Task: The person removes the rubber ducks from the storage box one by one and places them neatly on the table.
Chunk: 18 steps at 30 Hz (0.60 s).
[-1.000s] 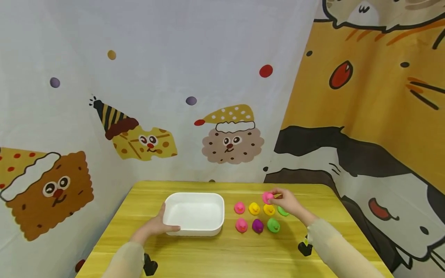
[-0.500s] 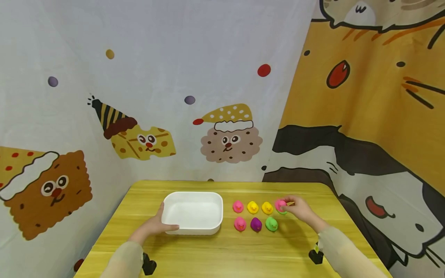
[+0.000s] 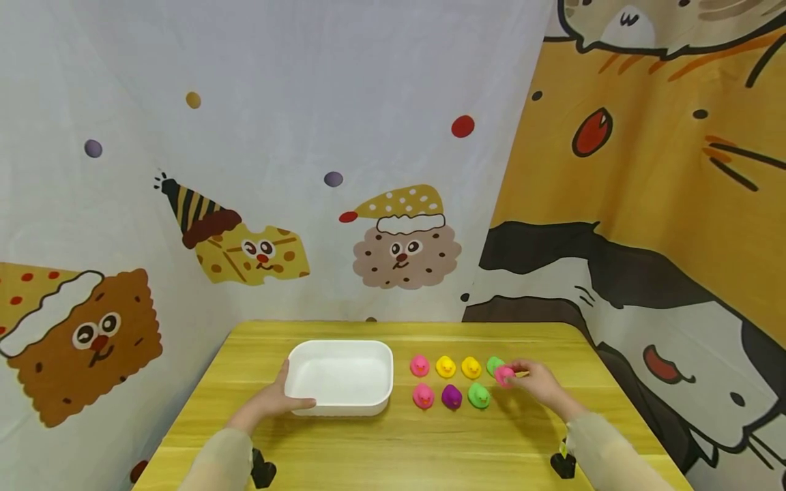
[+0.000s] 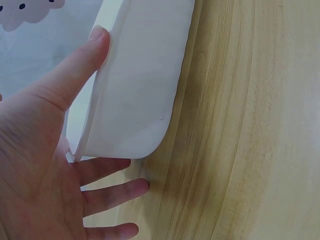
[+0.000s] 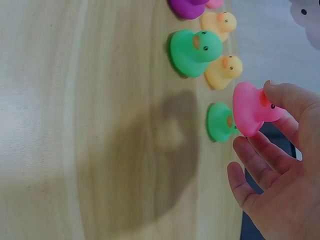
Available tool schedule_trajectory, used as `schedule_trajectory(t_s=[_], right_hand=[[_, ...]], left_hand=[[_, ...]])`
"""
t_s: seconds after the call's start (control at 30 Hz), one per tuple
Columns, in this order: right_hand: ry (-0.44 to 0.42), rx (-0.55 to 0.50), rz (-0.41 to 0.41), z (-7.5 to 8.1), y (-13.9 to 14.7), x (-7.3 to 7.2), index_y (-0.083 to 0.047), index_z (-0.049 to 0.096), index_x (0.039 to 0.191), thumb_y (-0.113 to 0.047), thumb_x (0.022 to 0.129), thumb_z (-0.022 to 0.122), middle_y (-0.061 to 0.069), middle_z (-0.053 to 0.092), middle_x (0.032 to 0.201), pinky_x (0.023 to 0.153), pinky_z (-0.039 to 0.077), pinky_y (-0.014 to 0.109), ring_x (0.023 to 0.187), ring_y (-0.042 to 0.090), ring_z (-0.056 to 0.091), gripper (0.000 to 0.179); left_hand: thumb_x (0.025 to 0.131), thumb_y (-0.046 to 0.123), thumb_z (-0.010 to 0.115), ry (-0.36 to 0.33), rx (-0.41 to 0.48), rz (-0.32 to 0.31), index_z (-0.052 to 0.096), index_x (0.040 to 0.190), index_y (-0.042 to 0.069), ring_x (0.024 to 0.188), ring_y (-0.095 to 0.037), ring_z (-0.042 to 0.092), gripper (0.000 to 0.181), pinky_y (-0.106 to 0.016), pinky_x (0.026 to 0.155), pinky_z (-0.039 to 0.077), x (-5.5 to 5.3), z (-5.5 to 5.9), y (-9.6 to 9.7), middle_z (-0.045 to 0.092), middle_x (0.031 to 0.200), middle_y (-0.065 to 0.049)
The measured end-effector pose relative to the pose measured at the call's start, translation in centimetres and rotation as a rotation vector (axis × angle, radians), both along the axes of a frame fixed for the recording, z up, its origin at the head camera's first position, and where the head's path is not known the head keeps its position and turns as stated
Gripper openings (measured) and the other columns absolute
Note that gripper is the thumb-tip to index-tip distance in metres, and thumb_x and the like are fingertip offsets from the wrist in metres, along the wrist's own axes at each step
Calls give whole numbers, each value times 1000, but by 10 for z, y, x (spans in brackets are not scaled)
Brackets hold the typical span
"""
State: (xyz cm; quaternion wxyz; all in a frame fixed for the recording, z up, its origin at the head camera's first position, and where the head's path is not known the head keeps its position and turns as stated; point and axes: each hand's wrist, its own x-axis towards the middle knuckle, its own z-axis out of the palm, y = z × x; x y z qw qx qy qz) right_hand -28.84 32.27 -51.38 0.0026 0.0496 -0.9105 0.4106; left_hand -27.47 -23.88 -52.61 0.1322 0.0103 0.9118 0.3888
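Note:
In the head view, my right hand point(image 3: 540, 383) pinches a pink rubber duck point(image 3: 504, 376) between thumb and fingers. In the right wrist view the held pink duck point(image 5: 250, 108) hangs over the table, its shadow cast below. It partly overlaps a green duck point(image 3: 494, 365) at the right end of the back row. My left hand point(image 3: 273, 399) rests against the left near corner of a white rectangular tub point(image 3: 341, 411). Its thumb lies along the near rim, while the other fingers point(image 4: 116, 196) reach out straight by the tub's end wall in the left wrist view.
In the back row stand a pink duck point(image 3: 420, 365) and two yellow ducks point(image 3: 445, 367). Nearer are a pink duck point(image 3: 424, 396), a purple duck point(image 3: 452, 397) and a green duck point(image 3: 479, 395). The wooden table point(image 3: 405, 453) meets a cartoon-printed curtain point(image 3: 393, 102) at the back.
My right hand has carried the pink duck rightward past the back row's yellow ducks, then a little nearer to me, uncovering more of the green duck. The left hand stays at the tub.

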Motion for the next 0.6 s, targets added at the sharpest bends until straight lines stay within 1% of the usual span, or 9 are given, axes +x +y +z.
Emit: schedule_trajectory(t_s=[0.23,0.3,0.43,0.53,0.6], right_hand=[[-22,3,-26,-16,2,2,6,64,110,-12,86,73,18,64,109,73,52,34,90,26,63,32],[-23,-7,-18,-20,1,2,6,64,110,-12,86,72,18,64,108,73,52,33,90,25,63,31],[-34,-43,6,-26,0,4,7,64,110,-11,87,72,18,65,107,74,52,32,91,27,64,30],[-47,-67,5,-30,-2,6,8,64,110,-10,85,73,19,65,108,75,52,32,97,31,63,32],[-41,-72,4,-31,-2,7,10,63,111,-9,85,73,20,65,108,76,52,32,101,35,61,34]], left_hand=[[73,52,81,-5,-11,14,-10,151,-1,125,-56,39,132,-65,100,34,0,-5,-2,20,145,-44],[73,52,80,-10,-8,19,-11,152,0,126,-56,38,131,-65,101,34,-1,-5,-2,19,146,-43],[73,51,80,-9,0,22,-11,152,0,126,-56,37,130,-67,100,33,1,-2,-1,18,147,-43],[74,50,80,-5,6,19,-11,152,-1,126,-56,37,130,-67,100,33,2,1,1,19,147,-43],[74,49,80,-5,8,18,-10,152,-1,126,-55,37,129,-66,100,33,2,2,2,19,147,-42]])
